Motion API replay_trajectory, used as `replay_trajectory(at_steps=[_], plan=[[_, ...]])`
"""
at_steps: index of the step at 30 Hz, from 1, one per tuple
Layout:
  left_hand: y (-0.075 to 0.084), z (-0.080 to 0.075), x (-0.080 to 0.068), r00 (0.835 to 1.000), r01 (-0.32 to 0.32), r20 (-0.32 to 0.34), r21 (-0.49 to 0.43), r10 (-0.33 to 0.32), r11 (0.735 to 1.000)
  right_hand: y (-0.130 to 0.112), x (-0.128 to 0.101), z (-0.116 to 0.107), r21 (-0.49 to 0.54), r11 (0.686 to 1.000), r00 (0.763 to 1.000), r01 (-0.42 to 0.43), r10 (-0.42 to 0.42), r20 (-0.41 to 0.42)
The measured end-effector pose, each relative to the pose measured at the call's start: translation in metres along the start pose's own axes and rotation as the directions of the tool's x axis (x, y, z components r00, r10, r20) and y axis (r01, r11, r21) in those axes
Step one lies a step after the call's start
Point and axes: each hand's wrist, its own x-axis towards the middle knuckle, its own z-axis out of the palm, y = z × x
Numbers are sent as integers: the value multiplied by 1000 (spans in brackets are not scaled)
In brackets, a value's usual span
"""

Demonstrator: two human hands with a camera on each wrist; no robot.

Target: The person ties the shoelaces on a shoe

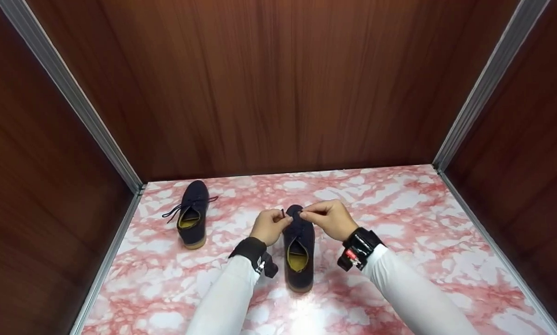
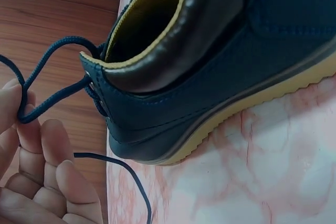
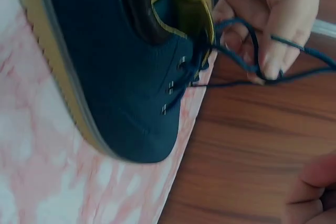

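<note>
- Wood walls [image 1: 278, 83] on three sides, metal strips [image 1: 74, 97] in the back corners.
- Table [image 1: 399, 223]: pink-and-white marble pattern, carries everything.
- Near shoe [image 1: 299, 251]: dark blue, tan sole, yellow lining. Sits at the table's middle, heel toward the front edge, toe toward the back edge. Laces undone.
- Second shoe [image 1: 192, 218]: same kind, near the back left corner, toe toward the back edge, laces loose on the table. Well apart from both hands.
- Left hand [image 1: 270, 225]: just left of the near shoe's toe end, fingers curled, pinching a loop of lace [image 2: 37, 85] between thumb and fingers. Left wrist view shows the loop running from the shoe's eyelets to the fingertips; a free lace end hangs below the palm.
- Right hand [image 1: 332, 218]: just right of the toe end, fingers curled, pinching the other lace strand over the shoe. Fingertips of the two hands nearly meet above the toe.
- Black wrist straps [image 1: 358, 248] on both arms, white sleeves [image 1: 413, 293] behind them.
</note>
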Motion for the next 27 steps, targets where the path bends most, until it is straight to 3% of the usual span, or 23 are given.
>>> replay_trajectory(at_steps=[7,11,16,23,27], plan=[[-2,0,2,1000,22,0,4,-22,1000,-1,3,21,13,995,995,95,-95,19],[-4,-1,2,1000,24,8,-2,-24,1000,2,3,26,-90,979,982,185,-180,64],[-7,-1,4,999,39,13,-26,-39,999,7,2,26,-278,915,954,294,-264,140],[-13,-3,3,997,83,-5,-11,-83,996,14,2,26,-480,782,917,398,-325,229],[-15,-4,0,998,71,0,4,-71,997,15,4,24,-483,781,918,397,-345,197]])
